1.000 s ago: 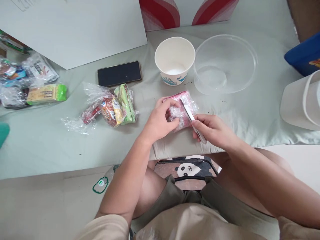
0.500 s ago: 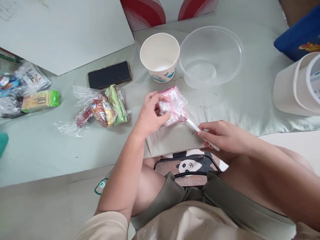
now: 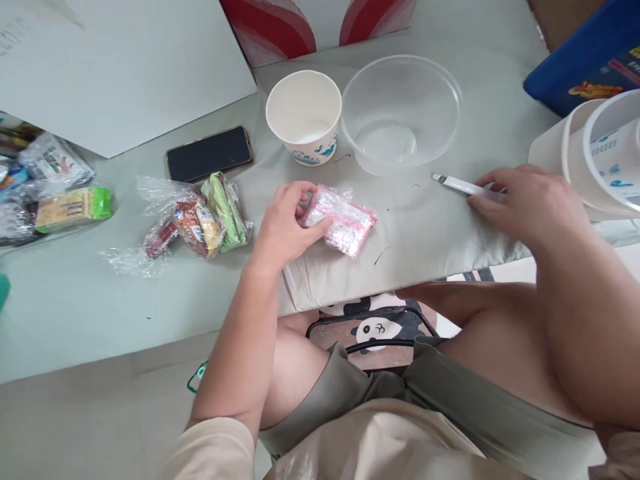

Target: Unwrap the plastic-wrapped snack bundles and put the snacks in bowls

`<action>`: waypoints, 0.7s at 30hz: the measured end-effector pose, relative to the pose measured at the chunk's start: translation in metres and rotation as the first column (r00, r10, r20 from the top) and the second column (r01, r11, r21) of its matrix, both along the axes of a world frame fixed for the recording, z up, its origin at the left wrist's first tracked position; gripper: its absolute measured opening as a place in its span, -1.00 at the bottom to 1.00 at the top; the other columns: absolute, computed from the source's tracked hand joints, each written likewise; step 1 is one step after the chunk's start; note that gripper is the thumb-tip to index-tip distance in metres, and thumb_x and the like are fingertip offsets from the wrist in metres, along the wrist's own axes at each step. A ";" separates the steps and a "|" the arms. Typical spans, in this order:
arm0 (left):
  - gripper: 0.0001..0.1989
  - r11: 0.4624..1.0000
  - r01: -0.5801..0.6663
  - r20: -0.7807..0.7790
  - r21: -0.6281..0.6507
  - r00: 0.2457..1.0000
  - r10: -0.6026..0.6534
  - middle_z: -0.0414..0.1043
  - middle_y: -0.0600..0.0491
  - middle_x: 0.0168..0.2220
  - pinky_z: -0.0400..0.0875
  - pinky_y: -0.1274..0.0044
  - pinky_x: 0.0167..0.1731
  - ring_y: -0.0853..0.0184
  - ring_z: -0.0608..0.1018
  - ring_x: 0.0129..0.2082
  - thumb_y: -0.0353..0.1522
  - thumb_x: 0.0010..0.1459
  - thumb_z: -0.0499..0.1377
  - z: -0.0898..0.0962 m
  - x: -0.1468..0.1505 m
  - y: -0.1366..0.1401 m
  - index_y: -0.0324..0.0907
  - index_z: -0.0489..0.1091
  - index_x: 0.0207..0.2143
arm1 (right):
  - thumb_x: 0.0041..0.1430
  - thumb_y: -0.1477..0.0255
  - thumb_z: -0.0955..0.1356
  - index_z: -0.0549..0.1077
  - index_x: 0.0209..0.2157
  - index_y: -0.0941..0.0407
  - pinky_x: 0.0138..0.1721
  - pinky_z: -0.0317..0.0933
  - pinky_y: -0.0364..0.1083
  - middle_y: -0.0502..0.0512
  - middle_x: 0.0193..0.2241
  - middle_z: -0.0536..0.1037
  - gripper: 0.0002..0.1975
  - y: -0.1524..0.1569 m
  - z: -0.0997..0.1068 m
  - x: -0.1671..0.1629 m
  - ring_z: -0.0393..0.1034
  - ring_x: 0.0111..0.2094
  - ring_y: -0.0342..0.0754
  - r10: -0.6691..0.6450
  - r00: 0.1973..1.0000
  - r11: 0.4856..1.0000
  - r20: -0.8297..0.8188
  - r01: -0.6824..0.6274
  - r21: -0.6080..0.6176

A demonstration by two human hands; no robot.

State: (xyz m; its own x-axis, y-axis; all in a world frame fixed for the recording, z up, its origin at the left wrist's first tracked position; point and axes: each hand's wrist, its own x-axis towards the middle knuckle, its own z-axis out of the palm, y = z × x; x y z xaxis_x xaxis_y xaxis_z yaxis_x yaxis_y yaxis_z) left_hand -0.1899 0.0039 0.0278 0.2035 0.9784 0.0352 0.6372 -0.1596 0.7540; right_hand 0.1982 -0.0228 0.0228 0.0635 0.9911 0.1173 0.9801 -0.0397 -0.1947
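Observation:
My left hand grips the left end of a small pink packet in clear plastic wrap, thumb on its near side and fingers behind. The packet rests on the cloth-covered table. Farther right, my right hand has its fingers around the rear of a slim white utility knife, low over the tabletop; its dark tip points left, and its far end is hidden under the hand. Beyond the packet stand a white paper cup and a clear plastic bowl.
To the left lie a black phone and a clear-wrapped bundle of snacks. More packaged goods sit at the far left beside a large white board. White tubs and a blue package stand at the right.
My right hand has moved the knife away from the packet, right and farther back. My left hand still holds the packet, which has turned slightly.

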 end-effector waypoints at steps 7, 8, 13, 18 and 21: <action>-0.95 0.992 -0.028 0.024 -0.124 0.999 0.031 0.43 0.18 -0.55 0.31 0.54 -0.49 0.42 0.42 -0.59 -0.39 0.10 0.23 0.009 0.002 -0.003 -0.10 0.44 -0.33 | 0.30 0.24 0.33 0.50 -0.04 0.06 -0.02 0.38 0.17 0.27 -0.06 0.58 -0.72 -0.015 0.020 -0.080 0.52 -0.06 0.22 0.286 0.932 0.958 -0.221 -0.276 0.075; -0.98 0.991 -0.030 0.036 -0.130 0.999 0.035 0.43 0.19 -0.57 0.31 0.54 -0.50 0.42 0.42 -0.60 -0.38 0.11 0.23 0.009 0.002 -0.004 -0.11 0.43 -0.34 | 0.30 0.24 0.33 0.48 0.02 0.08 0.03 0.37 0.18 0.28 0.01 0.57 -0.67 -0.017 0.023 -0.099 0.51 0.02 0.23 0.372 0.884 0.928 -0.283 -0.360 0.094; -0.97 0.993 -0.017 0.179 -0.118 0.983 0.038 0.58 0.12 -0.35 0.38 0.57 -0.47 0.44 0.50 -0.51 -0.39 0.11 0.20 0.004 -0.002 -0.004 -0.14 0.44 -0.35 | 0.21 0.31 0.34 0.30 0.28 0.14 0.15 0.31 0.20 0.33 0.13 0.53 -0.39 -0.006 0.022 -0.154 0.45 0.14 0.21 0.524 0.743 0.839 -0.417 -0.535 0.099; -0.90 0.974 -0.153 0.183 -0.166 0.966 0.183 0.44 0.18 -0.57 0.31 0.58 -0.54 0.43 0.48 -0.57 -0.49 0.06 0.15 0.003 -0.012 -0.003 -0.14 0.40 -0.43 | 0.15 0.51 0.28 0.45 0.17 0.06 -0.14 0.40 0.03 0.14 -0.22 0.58 -0.47 0.004 0.021 -0.144 0.51 -0.24 0.03 0.447 0.803 0.874 -0.395 -0.486 0.001; -0.88 0.956 -0.257 0.118 -0.145 0.954 0.274 0.36 0.19 -0.63 0.26 0.56 -0.57 0.42 0.45 -0.61 -0.50 0.09 0.15 0.005 -0.016 -0.002 -0.13 0.36 -0.46 | 0.11 0.53 0.28 0.49 0.15 0.03 -0.21 0.39 0.00 0.19 -0.11 0.55 -0.45 0.002 0.020 -0.136 0.50 -0.23 0.02 0.431 0.833 0.890 -0.347 -0.456 0.010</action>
State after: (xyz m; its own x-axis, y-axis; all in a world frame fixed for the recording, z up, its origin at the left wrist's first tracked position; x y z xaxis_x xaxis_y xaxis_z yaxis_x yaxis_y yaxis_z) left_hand -0.2054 0.0014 0.0328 -0.0622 0.9946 -0.0834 0.5338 0.1038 0.8392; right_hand 0.0627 -0.0212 0.0431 -0.3627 0.9267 0.0984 0.7736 0.3582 -0.5227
